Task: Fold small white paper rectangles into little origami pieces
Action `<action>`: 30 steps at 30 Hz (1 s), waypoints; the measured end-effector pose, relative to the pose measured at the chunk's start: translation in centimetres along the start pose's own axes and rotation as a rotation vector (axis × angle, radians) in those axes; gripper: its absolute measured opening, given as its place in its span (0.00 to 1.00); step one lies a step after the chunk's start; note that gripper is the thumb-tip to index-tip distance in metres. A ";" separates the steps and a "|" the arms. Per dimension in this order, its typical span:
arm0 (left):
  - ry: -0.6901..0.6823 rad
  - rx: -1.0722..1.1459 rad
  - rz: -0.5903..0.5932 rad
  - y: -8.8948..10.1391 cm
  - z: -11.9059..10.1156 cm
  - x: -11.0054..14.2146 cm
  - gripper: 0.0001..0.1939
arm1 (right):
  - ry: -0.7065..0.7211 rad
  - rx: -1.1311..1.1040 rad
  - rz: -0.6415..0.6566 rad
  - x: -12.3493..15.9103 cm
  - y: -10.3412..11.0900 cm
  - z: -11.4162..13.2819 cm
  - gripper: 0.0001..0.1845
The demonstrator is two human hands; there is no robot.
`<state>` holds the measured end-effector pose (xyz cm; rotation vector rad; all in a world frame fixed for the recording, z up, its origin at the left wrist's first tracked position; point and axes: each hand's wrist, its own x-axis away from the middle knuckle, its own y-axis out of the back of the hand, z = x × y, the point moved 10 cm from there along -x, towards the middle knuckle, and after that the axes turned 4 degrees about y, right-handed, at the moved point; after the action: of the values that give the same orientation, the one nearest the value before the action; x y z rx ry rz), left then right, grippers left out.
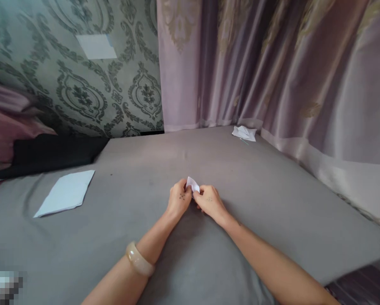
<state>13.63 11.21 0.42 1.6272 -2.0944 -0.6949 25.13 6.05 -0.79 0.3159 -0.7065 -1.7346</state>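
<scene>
Soft dim light, edges apparently stretched

I pinch a small folded white paper [192, 184] between my left hand [178, 198] and right hand [210, 201], above the grey sheet [139, 178]. A paper stack [66, 192] lies to the left; folded papers [244, 133] rest near the curtain [215, 63].

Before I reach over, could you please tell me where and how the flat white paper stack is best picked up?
I'd pinch the white paper stack by its right edge, coming in low from the right: it lies flat on the grey sheet, that edge facing the left hand.
</scene>
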 end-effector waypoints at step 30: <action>0.232 0.537 -0.026 0.5 4.6 -2.1 0.14 | 0.346 0.578 -0.376 -9.4 9.4 0.1 0.15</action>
<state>11.02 14.04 -2.98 1.8933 -2.2003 0.0718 35.14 13.66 3.53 1.1809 -0.9203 -1.7243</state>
